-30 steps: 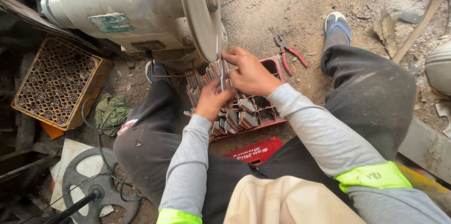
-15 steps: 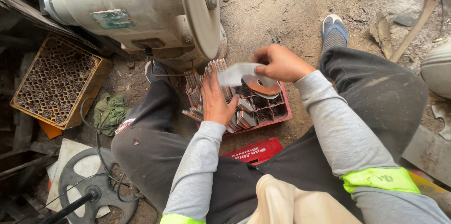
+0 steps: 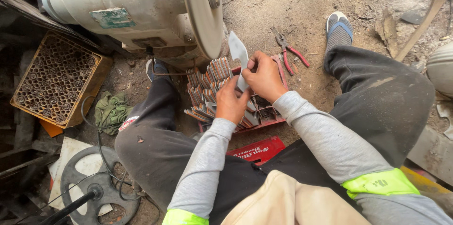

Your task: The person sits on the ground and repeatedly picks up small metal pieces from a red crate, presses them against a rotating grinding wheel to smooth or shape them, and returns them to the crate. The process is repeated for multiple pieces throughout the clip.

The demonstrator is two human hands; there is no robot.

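While both hands grasp it, the right hand (image 3: 265, 78) high and the left hand (image 3: 231, 104) low, the blade (image 3: 238, 53) above the red crate (image 3: 264, 122) seems thin, stiff, light and sharp-edged; the flat sides are safest to hold.

I see a bare dirt floor (image 3: 292, 12) in daylight, strewn with scraps. A yellow crate (image 3: 59, 81) of tubes sits at the left beside a green rag (image 3: 111, 112), red-handled pliers (image 3: 290, 53) lie ahead, and a metal wheel (image 3: 96, 189) lies lower left.

Red-handled pliers (image 3: 289, 50) on dirt; green rag (image 3: 111, 111); yellow crate of tubes (image 3: 56, 81); grinder wheel (image 3: 203, 10)
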